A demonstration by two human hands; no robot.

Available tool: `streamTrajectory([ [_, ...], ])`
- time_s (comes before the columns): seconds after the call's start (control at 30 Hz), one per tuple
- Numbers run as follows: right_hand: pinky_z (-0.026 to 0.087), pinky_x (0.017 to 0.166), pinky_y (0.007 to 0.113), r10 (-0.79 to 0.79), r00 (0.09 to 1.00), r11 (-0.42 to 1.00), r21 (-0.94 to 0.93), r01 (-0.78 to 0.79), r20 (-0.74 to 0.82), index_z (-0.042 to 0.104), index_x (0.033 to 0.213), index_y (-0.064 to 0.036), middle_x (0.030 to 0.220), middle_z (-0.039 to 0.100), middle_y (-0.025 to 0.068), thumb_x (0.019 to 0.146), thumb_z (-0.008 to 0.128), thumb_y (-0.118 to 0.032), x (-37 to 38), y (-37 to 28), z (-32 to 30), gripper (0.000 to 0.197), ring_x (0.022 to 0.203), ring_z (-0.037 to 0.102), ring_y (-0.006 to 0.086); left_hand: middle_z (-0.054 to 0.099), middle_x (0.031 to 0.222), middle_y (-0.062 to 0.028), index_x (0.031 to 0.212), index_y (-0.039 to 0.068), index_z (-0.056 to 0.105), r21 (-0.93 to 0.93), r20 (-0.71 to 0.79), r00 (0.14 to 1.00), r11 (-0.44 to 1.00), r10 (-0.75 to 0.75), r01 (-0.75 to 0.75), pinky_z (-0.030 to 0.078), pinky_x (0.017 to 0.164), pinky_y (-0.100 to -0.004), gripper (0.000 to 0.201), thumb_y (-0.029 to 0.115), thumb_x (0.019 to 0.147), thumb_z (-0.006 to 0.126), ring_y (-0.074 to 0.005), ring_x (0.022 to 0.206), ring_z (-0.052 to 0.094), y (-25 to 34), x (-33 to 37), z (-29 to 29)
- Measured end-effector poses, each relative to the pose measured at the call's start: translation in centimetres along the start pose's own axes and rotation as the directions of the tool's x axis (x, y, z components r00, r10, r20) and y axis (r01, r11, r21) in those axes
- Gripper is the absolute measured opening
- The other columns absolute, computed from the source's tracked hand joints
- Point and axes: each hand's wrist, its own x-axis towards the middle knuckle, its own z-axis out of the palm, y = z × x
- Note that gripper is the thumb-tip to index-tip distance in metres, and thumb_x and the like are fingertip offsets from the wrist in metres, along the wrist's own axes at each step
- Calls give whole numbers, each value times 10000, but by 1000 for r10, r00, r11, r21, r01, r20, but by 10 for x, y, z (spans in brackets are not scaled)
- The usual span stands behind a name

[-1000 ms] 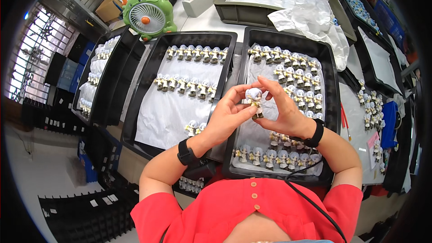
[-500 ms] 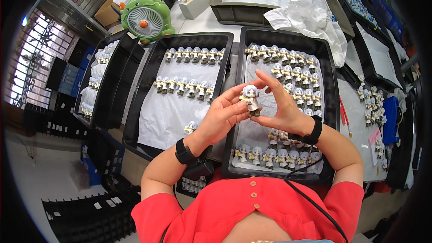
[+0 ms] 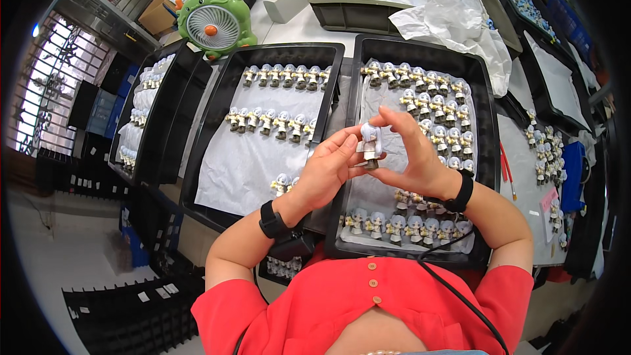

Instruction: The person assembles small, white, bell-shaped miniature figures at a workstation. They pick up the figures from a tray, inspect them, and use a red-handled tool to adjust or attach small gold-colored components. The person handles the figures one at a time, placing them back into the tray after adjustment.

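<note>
Left hand has one small figurine gripped from its left side, thumb and fingers closed on it; figurine sits between the two hands, head up, dark feet down, pale hair and light outfit visible; it's raised in view over the left part of the right tray; right hand forms a C around it, index finger by the head, thumb by the feet; can't tell if those fingers press on it or only frame it; black wristbands on both wrists.

Right tray is black, paper-lined, with rows of similar figurines; front row lies just behind the red shirt, more rows up the right side and along the far end; middle tray has two rows at its far half, plus a couple near the left forearm, white liner bare between; left tray stands tilted in view, more figurines inside.

Bench behind: green fan, grey tape dispenser, olive bin with crumpled paper over its near edge; at right, red-handled brushes, a loose figurine cluster, blue object.
</note>
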Motion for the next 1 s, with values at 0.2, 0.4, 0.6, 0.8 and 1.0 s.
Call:
streamTrajectory([
  [0.2,422,896,378,-83,996,996,-41,84,32,302,1382,-65,1180,528,120,584,797,-47,-2,2,6,939,1032,506,283,480,1272,-75,1331,37,362,125,61,998,992,1,-8,478,886,-342,455,230,945,507,-213,1101,551,0,-3,8],
  [0.4,419,901,369,94,995,992,85,-92,-23,257,1410,-72,1188,534,110,585,831,-92,-5,2,8,1005,1036,504,259,449,1315,-86,1358,35,321,0,127,992,1000,11,-12,468,909,-342,483,232,951,490,-218,1146,517,4,-2,8],
  [0.6,411,909,360,111,994,993,41,-111,-5,252,1414,-75,1189,534,102,563,843,-107,-5,2,7,1036,1035,503,255,424,1337,-89,1374,37,296,-13,148,989,1000,18,-16,455,927,-359,517,255,947,489,-243,1175,493,3,0,8],
  [0.8,405,913,357,159,987,987,34,-160,27,255,1418,-86,1193,532,90,588,832,-135,-2,0,3,1013,1032,502,254,391,1359,-105,1399,44,255,-2,142,990,1000,-9,9,441,947,-377,580,298,938,498,-276,1194,476,4,1,5],
  [1.0,414,912,364,191,981,981,33,-193,40,283,1406,-94,1198,531,88,590,830,-147,-4,0,3,984,1038,501,251,391,1355,-97,1405,61,251,-25,147,989,1000,-14,18,439,949,-373,594,311,932,509,-272,1197,471,3,2,3],
])
